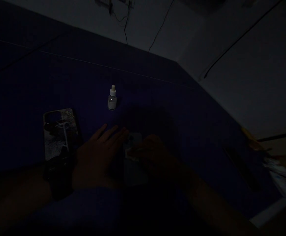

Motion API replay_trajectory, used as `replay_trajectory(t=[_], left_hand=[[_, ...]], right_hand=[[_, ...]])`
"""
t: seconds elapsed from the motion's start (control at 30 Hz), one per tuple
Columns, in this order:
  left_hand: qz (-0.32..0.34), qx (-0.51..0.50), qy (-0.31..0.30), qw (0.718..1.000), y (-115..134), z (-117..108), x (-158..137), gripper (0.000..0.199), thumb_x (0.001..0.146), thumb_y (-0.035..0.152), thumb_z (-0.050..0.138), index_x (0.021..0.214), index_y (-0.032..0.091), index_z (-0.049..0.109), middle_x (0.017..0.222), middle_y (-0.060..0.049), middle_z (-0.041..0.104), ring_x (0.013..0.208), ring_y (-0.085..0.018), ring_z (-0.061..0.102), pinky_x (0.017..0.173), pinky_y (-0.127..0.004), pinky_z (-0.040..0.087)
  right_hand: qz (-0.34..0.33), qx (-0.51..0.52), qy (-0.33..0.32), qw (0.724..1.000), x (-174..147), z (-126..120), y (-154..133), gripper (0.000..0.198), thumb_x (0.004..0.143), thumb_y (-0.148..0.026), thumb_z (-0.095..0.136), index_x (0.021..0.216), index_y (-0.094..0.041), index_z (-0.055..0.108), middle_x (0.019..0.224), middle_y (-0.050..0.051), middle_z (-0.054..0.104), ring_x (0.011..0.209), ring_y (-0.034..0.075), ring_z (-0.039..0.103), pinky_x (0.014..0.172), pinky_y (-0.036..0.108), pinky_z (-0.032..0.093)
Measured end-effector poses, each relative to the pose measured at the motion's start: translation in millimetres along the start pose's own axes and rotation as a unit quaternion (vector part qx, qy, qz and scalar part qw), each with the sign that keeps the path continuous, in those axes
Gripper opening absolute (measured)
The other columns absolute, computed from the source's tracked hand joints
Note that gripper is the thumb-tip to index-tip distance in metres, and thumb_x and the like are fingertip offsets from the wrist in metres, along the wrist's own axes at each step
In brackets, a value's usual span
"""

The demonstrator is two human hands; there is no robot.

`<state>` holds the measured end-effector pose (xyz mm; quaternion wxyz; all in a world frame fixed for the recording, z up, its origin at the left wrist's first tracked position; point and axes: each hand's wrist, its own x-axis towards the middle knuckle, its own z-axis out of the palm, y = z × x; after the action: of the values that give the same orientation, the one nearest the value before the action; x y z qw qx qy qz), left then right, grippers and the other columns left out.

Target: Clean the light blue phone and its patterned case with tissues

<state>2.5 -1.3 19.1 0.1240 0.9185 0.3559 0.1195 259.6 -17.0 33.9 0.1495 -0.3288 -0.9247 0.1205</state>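
The scene is very dark. A phone (pixel 135 172) lies back up on the blue surface, its camera bump near the far end. My left hand (pixel 96 157), with a dark watch on the wrist, lies flat with fingers spread; its fingertips reach the phone's left edge. Over the phone's right side is my right hand (pixel 152 152), fingers closed together on a small pale wipe (pixel 131 154) pressed to the phone's back. A patterned phone case (pixel 61 134) rests left of my left hand. Beyond the hands stands a small dropper bottle (pixel 112 100), upright with a white cap.
The blue surface (pixel 182 98) runs back to a pale wall (pixel 143 26) with hanging cables. A dark flat long object (pixel 241 167) lies at the right. Near the right edge is a pile of white plastic or paper (pixel 282 177).
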Motion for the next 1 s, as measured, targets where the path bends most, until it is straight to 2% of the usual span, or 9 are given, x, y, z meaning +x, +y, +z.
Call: replay_trajectory(t=[0.2,0.3,0.43,0.63,0.8,0.93,1.0], left_hand=[[-0.001,0.0,-0.005,1.0,0.0,-0.5,1.4,0.136,0.056,0.091,0.066,0.159,0.01,0.027,0.163,-0.019,0.035,0.15,-0.043,0.031,0.125,-0.059,0.011],[0.0,-0.007,-0.008,1.0,0.3,-0.5,2.4,0.138,0.056,0.094,0.063,0.159,0.011,0.027,0.163,-0.019,0.035,0.149,-0.043,0.031,0.124,-0.06,0.011],[-0.019,-0.008,-0.003,1.0,2.1,-0.4,2.7,0.133,0.06,0.087,0.067,0.158,0.008,0.027,0.161,-0.021,0.037,0.15,-0.042,0.031,0.125,-0.057,0.011],[-0.021,-0.008,-0.01,1.0,5.0,-2.1,3.0,0.129,0.062,0.085,0.066,0.158,0.008,0.027,0.161,-0.02,0.038,0.149,-0.043,0.032,0.125,-0.058,0.014],[-0.021,-0.007,-0.008,1.0,4.0,-1.4,2.9,0.129,0.061,0.086,0.067,0.157,0.007,0.031,0.16,-0.021,0.039,0.149,-0.043,0.033,0.125,-0.057,0.013],[-0.024,-0.008,-0.009,1.0,3.5,-0.4,2.6,0.128,0.061,0.084,0.068,0.157,0.008,0.03,0.161,-0.019,0.039,0.149,-0.043,0.032,0.125,-0.057,0.014],[-0.025,-0.006,-0.005,1.0,4.1,-0.6,2.1,0.125,0.064,0.082,0.067,0.158,0.009,0.029,0.161,-0.018,0.038,0.15,-0.043,0.03,0.125,-0.057,0.015]], right_hand=[[-0.033,-0.008,0.035,0.999,-3.8,1.0,0.1,0.031,0.103,-0.017,0.045,0.127,-0.019,0.066,0.122,0.008,0.071,0.109,0.02,0.059,0.095,0.039,0.042],[-0.031,-0.021,0.002,0.999,-4.2,1.3,-2.6,0.031,0.104,-0.017,0.045,0.127,-0.02,0.065,0.124,0.008,0.071,0.111,0.02,0.058,0.094,0.039,0.042],[-0.057,0.022,-0.056,0.997,-5.9,0.1,-4.8,0.033,0.104,-0.021,0.046,0.132,-0.025,0.063,0.127,0.004,0.07,0.118,0.02,0.056,0.103,0.043,0.037],[0.028,0.012,-0.022,0.999,-3.4,-0.6,-5.2,0.035,0.104,-0.019,0.045,0.13,-0.028,0.067,0.126,0.005,0.069,0.112,0.022,0.053,0.098,0.042,0.037],[-0.003,0.047,-0.068,0.997,-2.5,-4.7,-8.1,0.032,0.102,-0.023,0.052,0.129,-0.03,0.067,0.124,0.002,0.07,0.115,0.023,0.053,0.1,0.043,0.033],[0.052,0.015,-0.039,0.998,-0.9,-2.8,-10.2,0.035,0.103,-0.018,0.049,0.13,-0.032,0.067,0.126,0.002,0.069,0.113,0.023,0.051,0.096,0.042,0.033],[0.052,0.015,-0.04,0.998,-1.4,-0.8,-9.5,0.034,0.103,-0.019,0.049,0.128,-0.033,0.068,0.126,0.001,0.069,0.113,0.023,0.051,0.097,0.042,0.033]])
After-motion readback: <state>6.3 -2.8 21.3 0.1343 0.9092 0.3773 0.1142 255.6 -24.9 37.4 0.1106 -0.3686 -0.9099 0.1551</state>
